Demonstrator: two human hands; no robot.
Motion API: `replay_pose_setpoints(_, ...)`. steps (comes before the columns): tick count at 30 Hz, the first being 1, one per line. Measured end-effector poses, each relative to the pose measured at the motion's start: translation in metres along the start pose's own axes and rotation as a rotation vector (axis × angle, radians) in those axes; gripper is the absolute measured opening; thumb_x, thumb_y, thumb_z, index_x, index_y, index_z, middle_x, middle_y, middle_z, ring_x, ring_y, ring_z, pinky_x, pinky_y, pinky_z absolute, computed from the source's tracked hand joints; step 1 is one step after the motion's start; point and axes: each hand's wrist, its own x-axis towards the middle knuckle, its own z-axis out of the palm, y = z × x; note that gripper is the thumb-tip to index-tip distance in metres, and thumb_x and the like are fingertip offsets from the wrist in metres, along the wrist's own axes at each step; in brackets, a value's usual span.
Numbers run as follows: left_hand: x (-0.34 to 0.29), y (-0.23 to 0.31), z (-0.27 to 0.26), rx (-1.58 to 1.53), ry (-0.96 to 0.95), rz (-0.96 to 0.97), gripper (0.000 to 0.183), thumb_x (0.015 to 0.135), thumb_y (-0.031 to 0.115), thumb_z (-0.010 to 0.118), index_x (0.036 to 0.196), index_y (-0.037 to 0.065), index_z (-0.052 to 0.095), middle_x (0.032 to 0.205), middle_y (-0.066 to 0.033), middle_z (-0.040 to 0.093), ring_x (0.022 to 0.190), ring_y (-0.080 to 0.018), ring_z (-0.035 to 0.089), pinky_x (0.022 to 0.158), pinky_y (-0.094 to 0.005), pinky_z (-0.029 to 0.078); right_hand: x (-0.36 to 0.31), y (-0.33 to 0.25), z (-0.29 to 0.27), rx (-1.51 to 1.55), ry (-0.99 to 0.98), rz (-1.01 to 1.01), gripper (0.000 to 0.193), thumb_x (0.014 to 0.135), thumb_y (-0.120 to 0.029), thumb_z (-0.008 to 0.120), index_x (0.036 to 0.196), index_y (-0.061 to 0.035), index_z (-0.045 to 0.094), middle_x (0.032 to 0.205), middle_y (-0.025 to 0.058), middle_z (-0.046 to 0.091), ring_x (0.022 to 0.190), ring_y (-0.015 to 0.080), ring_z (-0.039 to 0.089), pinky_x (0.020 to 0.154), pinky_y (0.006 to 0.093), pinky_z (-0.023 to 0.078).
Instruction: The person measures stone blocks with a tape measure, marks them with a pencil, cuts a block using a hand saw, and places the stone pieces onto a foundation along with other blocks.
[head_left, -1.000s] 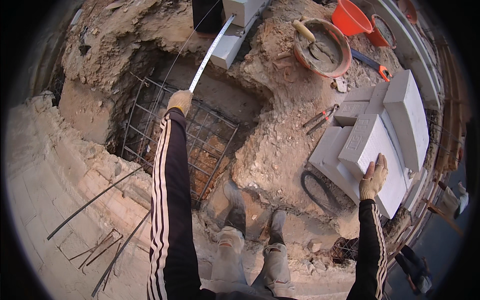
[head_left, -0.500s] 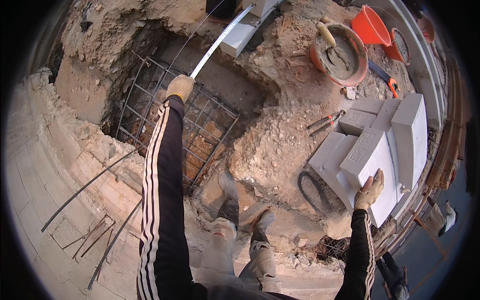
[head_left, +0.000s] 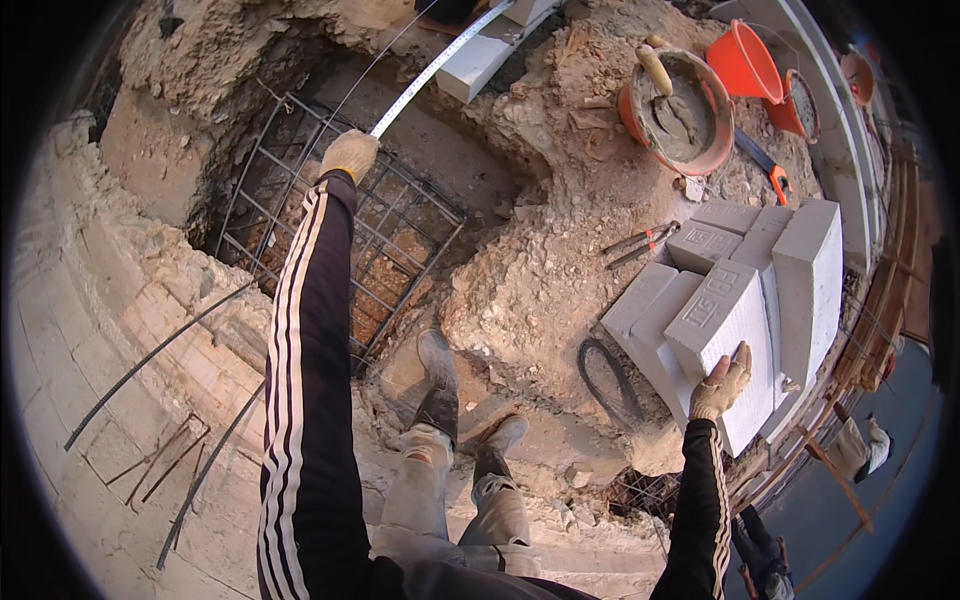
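over the rebar grid, a gloved left hand clenches a tape measure stretched toward a pale block beyond the grid; right of the grid, the right hand rests, fingers extended, on a stacked block.

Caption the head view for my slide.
Left hand holds a tape measure over rebar mesh; right hand rests on a pale building block.

Through the remote head camera, I identified a construction site: excavated pit, rebar grid, pale blocks, mortar bucket.
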Motion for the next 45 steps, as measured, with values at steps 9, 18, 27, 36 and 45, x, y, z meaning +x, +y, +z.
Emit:
replay_pose_setpoints(9,0.008,0.008,0.103,-0.165,0.119,-0.089,0.020,0.096,0.021,0.060,0.097,0.008,0.076,0.100,-0.0184,0.073,0.096,-0.0362,0.071,0.083,-0.0470,0.058,-0.001,0.001,0.000,0.080,0.001,0.025,0.063,0.109,-0.047,0.037,0.148,0.0014,0.050,0.150,0.0242,0.049,0.140,0.0384,0.045,0.118,0.0469,0.033)
replay_pose_setpoints(18,0.019,0.015,0.162,-0.832,-0.052,-0.483,0.031,0.094,0.029,0.058,0.105,0.004,0.073,0.111,-0.0201,0.072,0.102,-0.0397,0.068,0.090,-0.0467,0.052,-0.001,0.001,0.000,0.130,-0.021,0.037,0.060,0.109,-0.040,0.038,0.149,0.0039,0.048,0.152,0.0228,0.048,0.142,0.0359,0.044,0.120,0.0446,0.031)
replay_pose_setpoints(27,0.038,-0.004,0.166,-1.051,-0.001,-0.533,0.035,0.092,0.031,0.056,0.108,0.004,0.072,0.109,-0.0241,0.072,0.106,-0.0414,0.067,0.092,-0.0459,0.051,-0.001,-0.001,0.004,0.197,-0.042,0.062,0.065,0.110,-0.046,0.037,0.151,0.0039,0.044,0.154,0.0216,0.045,0.144,0.0339,0.041,0.121,0.0441,0.029)
replay_pose_setpoints(36,0.042,0.007,0.123,-0.760,-0.031,-0.459,0.033,0.098,0.030,0.057,0.106,0.003,0.073,0.110,-0.0241,0.071,0.106,-0.0424,0.067,0.091,-0.0497,0.052,-0.002,0.003,0.005,0.201,-0.027,0.089,0.069,0.109,-0.050,0.035,0.151,0.0035,0.045,0.154,0.0224,0.046,0.145,0.0352,0.041,0.121,0.0452,0.028)
replay_pose_setpoints(45,0.045,0.005,0.141,-0.303,0.129,-0.056,0.024,0.095,0.021,0.064,0.107,0.005,0.075,0.105,-0.0220,0.071,0.101,-0.0393,0.069,0.086,-0.0486,0.057,0.001,0.004,0.001,0.160,-0.029,0.058,0.068,0.110,-0.047,0.034,0.150,0.0059,0.045,0.154,0.0245,0.047,0.145,0.0367,0.040,0.122,0.0464,0.027)
